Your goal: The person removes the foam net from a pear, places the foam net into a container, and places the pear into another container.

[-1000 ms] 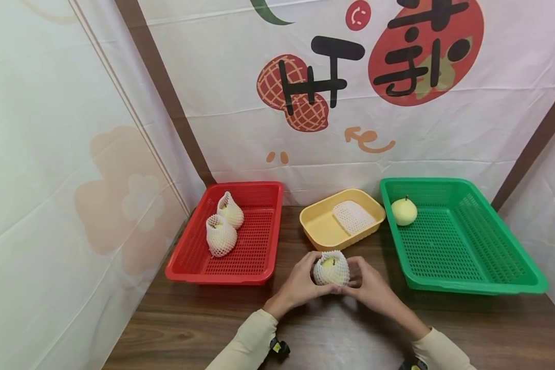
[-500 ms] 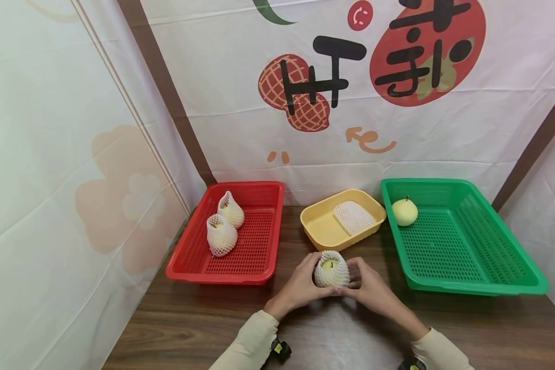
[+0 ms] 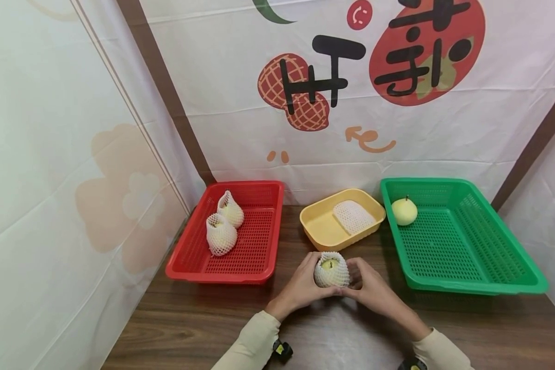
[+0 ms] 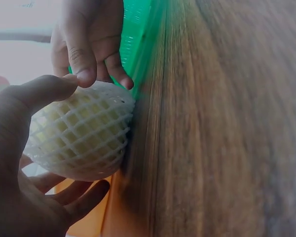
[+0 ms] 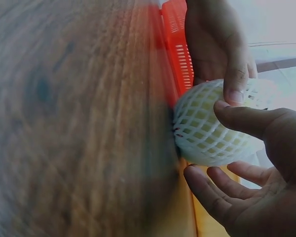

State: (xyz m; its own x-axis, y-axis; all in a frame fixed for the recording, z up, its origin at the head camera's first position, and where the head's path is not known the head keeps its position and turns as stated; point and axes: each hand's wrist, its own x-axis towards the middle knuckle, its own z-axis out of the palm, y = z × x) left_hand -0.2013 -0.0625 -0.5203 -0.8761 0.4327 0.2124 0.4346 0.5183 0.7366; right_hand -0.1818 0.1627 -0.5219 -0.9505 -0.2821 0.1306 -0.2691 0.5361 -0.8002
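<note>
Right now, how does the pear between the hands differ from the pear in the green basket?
The held pear wears a white foam net; the basket pear is bare. The left hand and right hand curl round the held pear; no hand touches the basket pear. Both are pale yellow with a stem showing.

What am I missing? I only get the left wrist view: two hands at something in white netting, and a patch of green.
Observer: A red basket on the person's left, with two netted fruits inside.
Visitor: And that green?
Observer: That's the green basket; the head view shows a bare yellow fruit toward its far left corner.
Visitor: And the thing being held?
Observer: From above, the wrapped fruit shows a dark stem where its net gapes open.
</note>
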